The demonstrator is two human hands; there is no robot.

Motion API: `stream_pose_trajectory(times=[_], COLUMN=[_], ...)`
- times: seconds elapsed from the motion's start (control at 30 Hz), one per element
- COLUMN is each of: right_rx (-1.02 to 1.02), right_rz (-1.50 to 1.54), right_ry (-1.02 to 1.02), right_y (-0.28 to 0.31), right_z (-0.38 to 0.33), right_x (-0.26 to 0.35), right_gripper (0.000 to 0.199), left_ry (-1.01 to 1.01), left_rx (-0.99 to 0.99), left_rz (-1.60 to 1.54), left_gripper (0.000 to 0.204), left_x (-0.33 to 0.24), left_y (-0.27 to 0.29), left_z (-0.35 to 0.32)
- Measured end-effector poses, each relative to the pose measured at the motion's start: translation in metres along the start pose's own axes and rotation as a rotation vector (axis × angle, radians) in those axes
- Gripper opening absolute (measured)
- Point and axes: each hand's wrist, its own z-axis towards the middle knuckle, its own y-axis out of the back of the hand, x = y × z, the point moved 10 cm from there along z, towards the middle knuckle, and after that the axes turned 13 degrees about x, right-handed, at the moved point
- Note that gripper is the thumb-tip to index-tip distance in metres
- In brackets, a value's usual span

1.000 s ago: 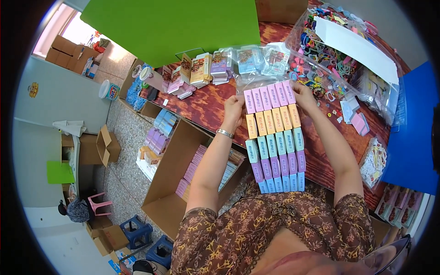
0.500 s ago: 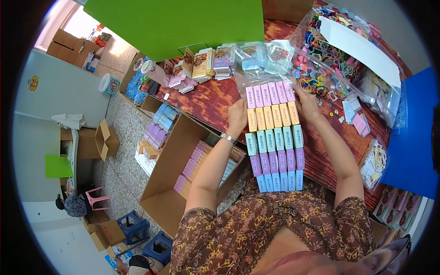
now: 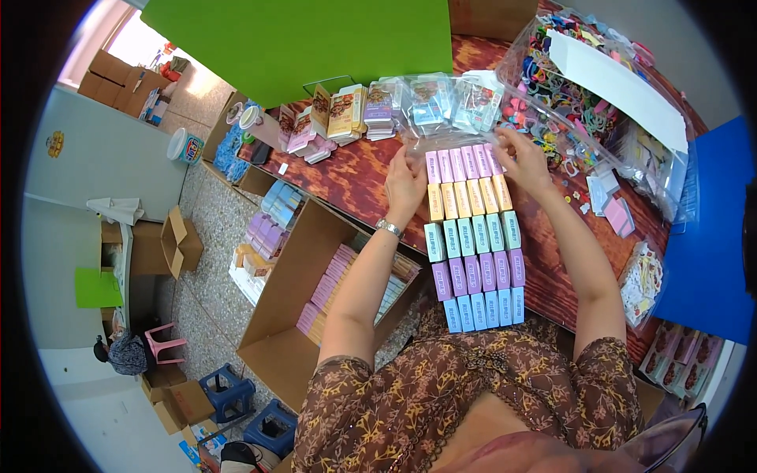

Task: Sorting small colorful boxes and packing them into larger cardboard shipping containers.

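Small boxes stand in rows on the near part of the table in front of me: pink (image 3: 461, 164), orange (image 3: 473, 198), mint green (image 3: 473, 236), purple (image 3: 478, 273) and light blue (image 3: 483, 310), from far to near. A clear plastic bag (image 3: 441, 143) shows at the far end of the pink row; how much of the boxes it covers is hard to see. My left hand (image 3: 404, 188) pinches the bag's left side beside the pink boxes. My right hand (image 3: 523, 162) pinches its right side, thumb and fingers bent.
Stacks of printed cards (image 3: 348, 112) line the table's back edge before a green panel (image 3: 300, 47). Clear bags of colourful hair ties (image 3: 544, 94) fill the back right. An open carton (image 3: 276, 292) with boxes stands left of the table. A person (image 3: 128, 351) sits far left.
Both hands have moved a little farther away along the pink row, up to the plastic at its far end. The right fingers have come round into view and bend inward. The boxes stay nearly in place.
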Motion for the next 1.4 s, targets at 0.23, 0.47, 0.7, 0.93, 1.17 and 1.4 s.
stream_pose_trajectory(times=[0.23,0.47,0.7,0.93,1.17,1.4], right_rx=[0.125,0.291,0.332,0.418,0.447,0.607], right_rz=[0.327,0.512,0.334,0.349,0.389,0.368], right_ry=[0.007,0.024,-0.016,0.001,0.008,0.073], right_y=[-0.008,-0.012,0.000,0.002,0.010,0.011], right_z=[-0.004,-0.039,-0.073,-0.119,-0.159,-0.202], right_x=[0.018,0.011,0.020,0.026,0.054,0.073], right_gripper=[0.012,0.012,0.014,0.015,0.021,0.021], left_ry=[0.096,0.153,-0.153,-0.311,-0.323,-0.391], left_rx=[0.144,0.424,0.314,0.281,0.253,0.360], left_rz=[-0.658,-1.179,-0.471,-0.191,-0.208,-0.213], left_gripper=[0.062,0.037,0.010,0.013,0.016,0.015], left_x=[0.030,0.006,-0.004,-0.032,-0.043,-0.055], left_y=[-0.010,-0.016,0.028,0.049,0.055,0.037], left_z=[0.014,-0.002,-0.037,-0.101,-0.150,-0.202])
